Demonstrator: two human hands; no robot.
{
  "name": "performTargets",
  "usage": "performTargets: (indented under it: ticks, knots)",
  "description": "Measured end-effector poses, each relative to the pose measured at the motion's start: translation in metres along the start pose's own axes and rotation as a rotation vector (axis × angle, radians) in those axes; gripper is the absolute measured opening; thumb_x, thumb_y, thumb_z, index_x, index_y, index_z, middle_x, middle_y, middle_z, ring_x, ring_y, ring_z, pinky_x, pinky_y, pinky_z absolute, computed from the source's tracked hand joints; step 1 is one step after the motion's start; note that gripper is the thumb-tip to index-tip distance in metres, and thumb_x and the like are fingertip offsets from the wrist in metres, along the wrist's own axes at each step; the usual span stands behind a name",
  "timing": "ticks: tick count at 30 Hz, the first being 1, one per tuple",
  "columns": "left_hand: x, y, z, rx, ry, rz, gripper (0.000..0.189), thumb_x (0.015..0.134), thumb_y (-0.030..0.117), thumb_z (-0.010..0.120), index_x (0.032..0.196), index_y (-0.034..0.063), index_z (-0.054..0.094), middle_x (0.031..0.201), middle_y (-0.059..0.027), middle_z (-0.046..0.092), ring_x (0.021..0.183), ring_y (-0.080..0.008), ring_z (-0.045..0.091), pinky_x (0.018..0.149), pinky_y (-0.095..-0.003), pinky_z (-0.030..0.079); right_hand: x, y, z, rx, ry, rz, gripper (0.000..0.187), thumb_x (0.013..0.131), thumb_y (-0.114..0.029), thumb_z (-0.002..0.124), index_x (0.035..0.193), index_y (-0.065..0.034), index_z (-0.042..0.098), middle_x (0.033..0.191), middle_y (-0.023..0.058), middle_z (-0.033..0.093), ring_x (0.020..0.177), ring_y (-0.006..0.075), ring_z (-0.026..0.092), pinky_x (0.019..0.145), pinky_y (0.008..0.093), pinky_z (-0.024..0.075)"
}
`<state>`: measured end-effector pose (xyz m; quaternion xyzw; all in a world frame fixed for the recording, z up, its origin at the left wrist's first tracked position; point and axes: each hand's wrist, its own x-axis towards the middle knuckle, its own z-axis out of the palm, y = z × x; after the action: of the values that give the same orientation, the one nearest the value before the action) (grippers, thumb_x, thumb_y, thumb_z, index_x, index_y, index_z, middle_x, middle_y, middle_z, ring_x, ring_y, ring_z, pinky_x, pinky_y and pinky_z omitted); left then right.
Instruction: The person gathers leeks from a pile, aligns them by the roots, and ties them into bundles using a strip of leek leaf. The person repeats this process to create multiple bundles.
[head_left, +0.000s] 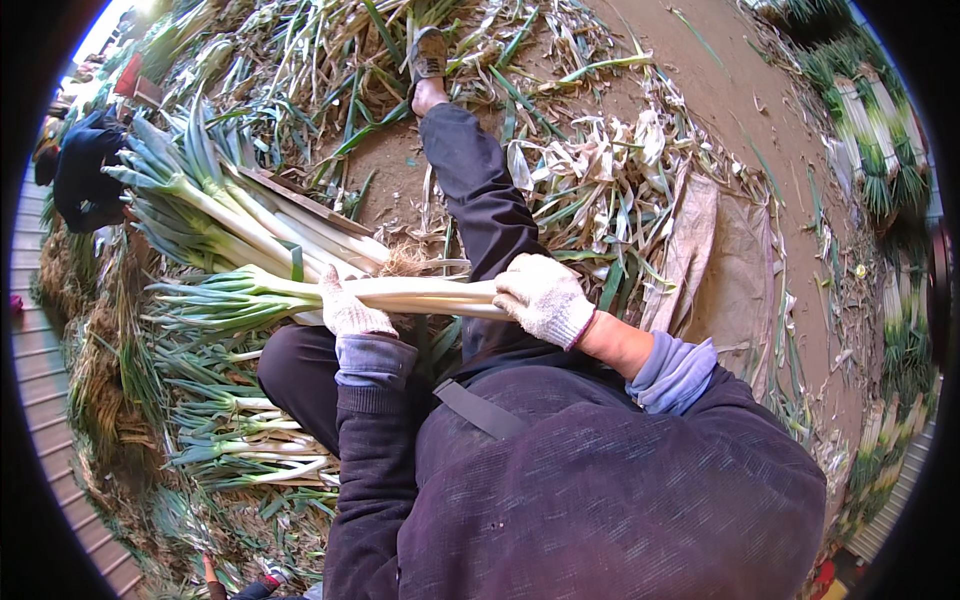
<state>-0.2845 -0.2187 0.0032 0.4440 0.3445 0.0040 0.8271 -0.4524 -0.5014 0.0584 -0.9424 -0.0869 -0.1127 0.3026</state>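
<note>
Several long white-stemmed green onions (420, 296) lie across my lap, held between both hands. My left hand (349, 306), in a white knitted glove, grips them where the white stems turn to green leaves. At the other end, my gloved right hand (541, 298) is closed around the white stems, covering their root ends. Just beyond them rests a pile of larger green onions (255, 217), leaves to the left and roots to the right, partly along a wooden board (304, 199).
More green onions (251, 450) lie at the lower left. Peeled husks and leaves (600, 157) litter the soil. A tan cloth sack (735, 262) is spread on the right, with bundled green onions (874, 127) beyond. A person in dark clothing (88, 171) is at the upper left.
</note>
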Motion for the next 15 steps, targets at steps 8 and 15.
performTargets:
  ticks: [8, 15]
  knots:
    - [0.005, -0.012, -0.01, 0.1, -0.001, -0.072, 0.048, 0.104, 0.05, 0.075, 0.114, 0.0068, 0.057, 0.105, -0.0099, 0.061, 0.1, -0.0295, 0.064, 0.094, -0.0519, 0.056, -0.025, 0.014, 0.042, -0.011, 0.046, 0.022, 0.011, 0.095, -0.019, 0.08, 0.097, -0.0088, 0.075, 0.091, 0.0136, 0.066, 0.086, 0.0373, 0.066, 0.079, 0.0497, 0.054]
    - [0.01, -0.01, -0.011, 0.072, 0.003, -0.145, 0.048, 0.103, 0.049, 0.075, 0.113, 0.0049, 0.058, 0.107, -0.0135, 0.062, 0.106, -0.0332, 0.064, 0.099, -0.0557, 0.055, -0.013, 0.014, 0.043, -0.064, 0.013, 0.162, 0.018, 0.102, -0.027, 0.073, 0.092, -0.0112, 0.074, 0.092, 0.0132, 0.068, 0.088, 0.0357, 0.07, 0.081, 0.0487, 0.057]
